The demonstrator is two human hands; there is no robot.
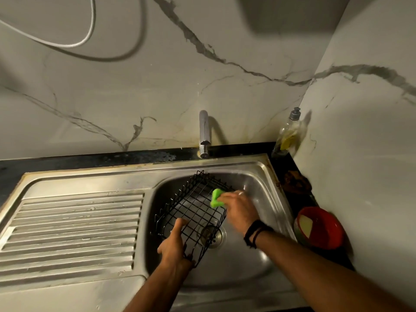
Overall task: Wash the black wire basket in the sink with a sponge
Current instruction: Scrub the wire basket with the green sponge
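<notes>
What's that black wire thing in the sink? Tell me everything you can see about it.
The basket is a rectangular tray of thin black wire: a grid floor and low walls of close upright wires. It looks like coated metal. It sits tilted in the sink bowl, far end raised toward the tap, partly over the drain. The left hand grips its near edge; the right hand presses a green sponge on its far right side.
</notes>
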